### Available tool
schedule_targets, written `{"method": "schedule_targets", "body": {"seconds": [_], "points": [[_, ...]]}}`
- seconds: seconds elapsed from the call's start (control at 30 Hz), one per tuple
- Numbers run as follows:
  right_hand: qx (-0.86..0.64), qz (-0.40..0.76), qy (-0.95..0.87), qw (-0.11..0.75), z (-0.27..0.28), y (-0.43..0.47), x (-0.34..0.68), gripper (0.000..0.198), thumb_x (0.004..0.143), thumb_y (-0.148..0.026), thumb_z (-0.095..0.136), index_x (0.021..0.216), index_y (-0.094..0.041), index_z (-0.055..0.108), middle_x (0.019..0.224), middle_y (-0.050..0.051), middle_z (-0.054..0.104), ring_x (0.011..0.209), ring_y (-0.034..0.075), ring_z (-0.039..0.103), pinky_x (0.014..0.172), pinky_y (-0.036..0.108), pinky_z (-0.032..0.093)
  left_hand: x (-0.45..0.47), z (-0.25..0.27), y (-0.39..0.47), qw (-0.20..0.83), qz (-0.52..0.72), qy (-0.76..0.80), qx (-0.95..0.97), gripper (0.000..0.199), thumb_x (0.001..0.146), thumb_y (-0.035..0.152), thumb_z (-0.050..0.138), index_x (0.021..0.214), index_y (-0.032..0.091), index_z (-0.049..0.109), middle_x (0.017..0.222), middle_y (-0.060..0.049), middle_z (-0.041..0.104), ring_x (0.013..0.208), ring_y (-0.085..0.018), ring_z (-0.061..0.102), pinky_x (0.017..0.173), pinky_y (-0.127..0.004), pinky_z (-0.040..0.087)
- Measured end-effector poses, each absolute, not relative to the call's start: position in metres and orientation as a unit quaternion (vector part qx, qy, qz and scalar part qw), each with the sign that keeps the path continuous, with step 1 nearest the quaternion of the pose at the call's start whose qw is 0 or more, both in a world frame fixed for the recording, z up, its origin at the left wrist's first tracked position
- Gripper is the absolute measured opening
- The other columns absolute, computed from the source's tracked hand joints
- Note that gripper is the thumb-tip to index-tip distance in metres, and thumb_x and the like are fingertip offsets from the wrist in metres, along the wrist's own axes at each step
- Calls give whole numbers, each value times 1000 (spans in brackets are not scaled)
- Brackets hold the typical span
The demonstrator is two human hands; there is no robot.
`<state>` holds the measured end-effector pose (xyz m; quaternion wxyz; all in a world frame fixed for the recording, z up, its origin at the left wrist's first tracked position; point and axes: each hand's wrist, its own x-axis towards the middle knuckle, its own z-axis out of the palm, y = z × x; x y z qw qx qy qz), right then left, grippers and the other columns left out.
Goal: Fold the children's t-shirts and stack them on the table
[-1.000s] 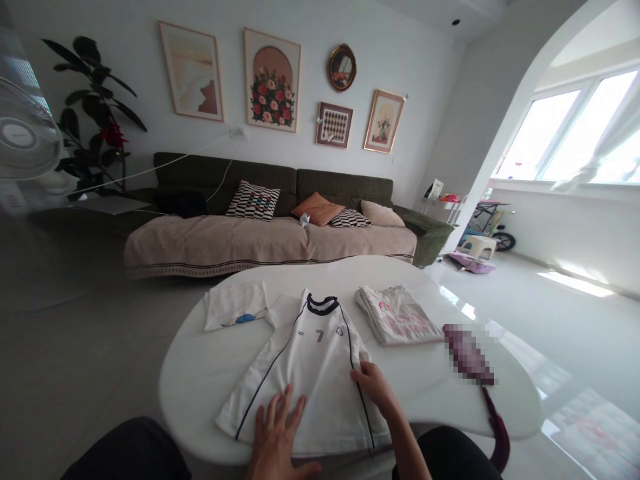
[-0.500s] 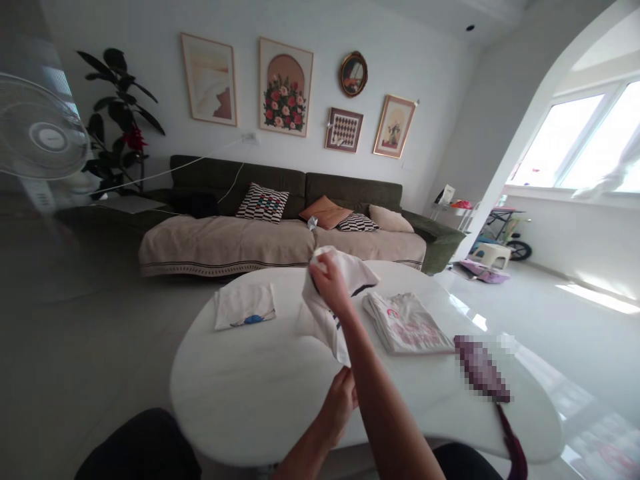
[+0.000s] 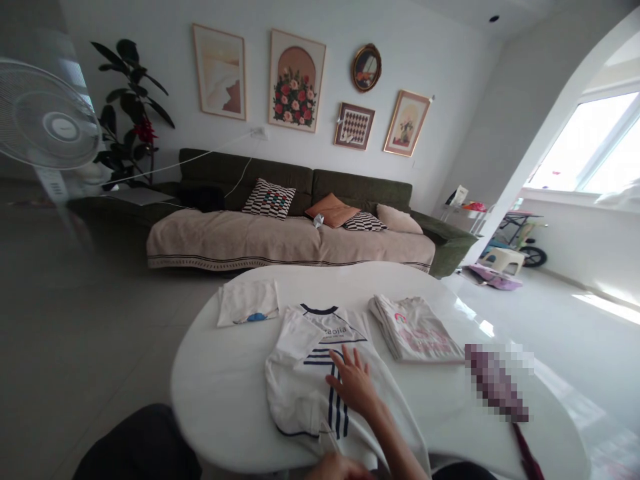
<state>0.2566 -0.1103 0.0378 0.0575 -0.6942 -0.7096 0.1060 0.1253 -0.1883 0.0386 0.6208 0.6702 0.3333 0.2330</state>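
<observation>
1. Jersey [image 3: 293,383] lies on the tabletop [image 3: 220,400] under the right hand [image 3: 357,387], fingers spread apart.
2. Left hand [image 3: 340,468], nearer the person, is cut off; I cannot tell its grip.
3. Bunched and lifted half a second ago, the jersey now lies spread, striped side up.
4. Collar [image 3: 319,310] points away, beyond the fingers, along the jersey's long axis.
5. Folded shirt [image 3: 247,300] lies beyond them, leftward.
</observation>
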Motion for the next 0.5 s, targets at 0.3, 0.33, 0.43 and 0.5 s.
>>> {"method": "schedule_targets", "body": {"seconds": [0.3, 0.33, 0.43, 0.5], "points": [[-716, 69, -692, 53, -12, -122, 274, 56, 85, -56, 27, 137, -36, 18, 146, 1, 14, 134, 27, 4, 101, 55, 14, 121, -5, -118, 141, 181, 591, 773, 54, 80, 44, 43, 131, 29, 37, 145, -6, 21, 133, -30, 10, 104, -53, 11], [-718, 69, -691, 52, -11, -116, 276, 56, 85, -56, 28, 137, -37, 18, 146, 1, 14, 134, 27, 4, 101, 55, 13, 123, -9, -113, 128, 185, 590, 775, 54, 80, 45, 42, 132, 30, 36, 145, -5, 21, 133, -29, 10, 104, -52, 11], [-723, 72, -686, 44, -9, -95, 283, 55, 85, -54, 28, 137, -37, 17, 147, 1, 13, 134, 26, 3, 101, 55, 12, 130, -16, -97, 115, 193, 591, 774, 54, 81, 48, 41, 131, 30, 37, 145, -6, 22, 134, -28, 9, 104, -52, 11], [-726, 84, -681, 37, -6, -83, 284, 55, 85, -53, 29, 137, -37, 18, 147, 1, 13, 134, 26, 3, 100, 56, 12, 133, -16, -87, 114, 201, 590, 773, 54, 81, 49, 39, 131, 30, 37, 144, -6, 24, 134, -27, 9, 104, -51, 10]]}}
